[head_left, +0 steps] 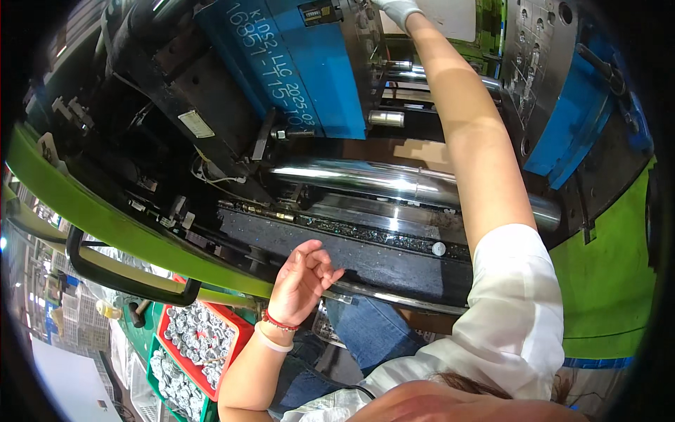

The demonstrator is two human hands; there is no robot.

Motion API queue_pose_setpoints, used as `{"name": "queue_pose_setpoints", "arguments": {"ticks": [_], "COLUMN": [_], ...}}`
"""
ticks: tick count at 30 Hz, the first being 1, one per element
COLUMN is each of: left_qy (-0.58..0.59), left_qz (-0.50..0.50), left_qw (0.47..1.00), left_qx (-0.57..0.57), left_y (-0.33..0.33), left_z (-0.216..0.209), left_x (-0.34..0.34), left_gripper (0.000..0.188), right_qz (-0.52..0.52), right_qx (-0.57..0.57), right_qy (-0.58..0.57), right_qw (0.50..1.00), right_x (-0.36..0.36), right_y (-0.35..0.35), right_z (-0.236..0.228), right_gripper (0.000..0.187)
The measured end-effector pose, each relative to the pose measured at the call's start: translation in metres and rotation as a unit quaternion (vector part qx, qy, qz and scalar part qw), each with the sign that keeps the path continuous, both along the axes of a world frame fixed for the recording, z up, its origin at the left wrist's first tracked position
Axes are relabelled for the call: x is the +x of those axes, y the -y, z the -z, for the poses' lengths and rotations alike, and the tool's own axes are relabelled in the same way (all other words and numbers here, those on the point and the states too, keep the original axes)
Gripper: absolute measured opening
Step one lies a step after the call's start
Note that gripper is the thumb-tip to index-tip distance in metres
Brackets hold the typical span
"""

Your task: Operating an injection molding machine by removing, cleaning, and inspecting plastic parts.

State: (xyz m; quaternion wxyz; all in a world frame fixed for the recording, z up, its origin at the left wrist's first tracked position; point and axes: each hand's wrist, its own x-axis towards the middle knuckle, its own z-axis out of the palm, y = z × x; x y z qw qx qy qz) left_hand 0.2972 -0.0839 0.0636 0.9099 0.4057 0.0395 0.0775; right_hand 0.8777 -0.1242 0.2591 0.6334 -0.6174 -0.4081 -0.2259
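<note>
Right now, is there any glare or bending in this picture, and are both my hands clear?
Head view: bright glare streaks the polished bar; head view: the green rail curves, likely fisheye distortion, and corners go black; head view: your left hand looks fairly sharp, the right hand is cut off by the top edge.

Round piece (pixel 439 249) on dark ledge (pixel 383 264)

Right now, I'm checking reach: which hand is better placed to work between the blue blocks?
Probably right: the right hand reaches between the blue blocks; the loosely curled left hand sits outside.
</note>
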Motion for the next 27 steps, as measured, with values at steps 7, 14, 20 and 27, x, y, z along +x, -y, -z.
{"name": "queue_pose_setpoints", "arguments": {"ticks": [7, 14, 20, 27], "left_qy": [-0.001, -0.001, -0.011, -0.008], "left_qz": [0.005, 0.010, 0.004, 0.005], "left_qw": [1.000, 1.000, 1.000, 1.000], "left_qx": [-0.001, 0.003, 0.014, 0.017], "left_y": [-0.001, -0.001, 0.000, 0.000], "left_z": [0.002, 0.003, 0.002, 0.001], "left_x": [0.003, 0.002, 0.000, -0.002], "left_gripper": [0.036, 0.036, 0.037, 0.037], "right_qz": [0.027, 0.079, 0.073, 0.133], "right_qx": [-0.003, -0.041, -0.017, 0.031], "right_qy": [0.020, 0.012, -0.023, 0.029], "right_qw": [0.999, 0.996, 0.997, 0.990], "right_x": [0.005, 0.002, 0.012, -0.010], "right_y": [-0.008, -0.010, -0.020, -0.017], "right_z": [-0.005, -0.010, -0.009, 0.001], "right_gripper": [0.033, 0.029, 0.028, 0.029]}}
